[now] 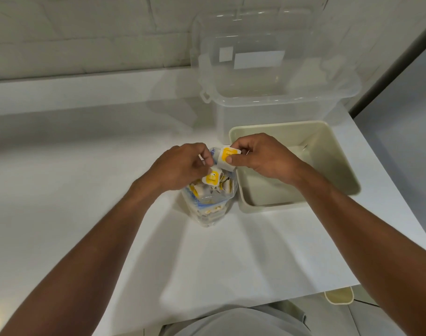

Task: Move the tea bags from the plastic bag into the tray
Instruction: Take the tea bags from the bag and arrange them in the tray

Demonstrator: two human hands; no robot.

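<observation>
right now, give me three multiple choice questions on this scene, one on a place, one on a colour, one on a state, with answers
1. Where does the cream rectangular plastic tray stand relative to the clear plastic bag?
A. to its right
B. to its left
C. on top of it

2. What colour is the label on the small white tea bag held above the bag?
A. red
B. yellow
C. green

3. What is the right hand doing?
A. hanging open and empty
B. resting inside the tray
C. pinching the tea bag

Answers:
1 A, the tray sits beside the bag on the right.
2 B, its face is yellow.
3 C, thumb and fingers close on the packet.
</observation>
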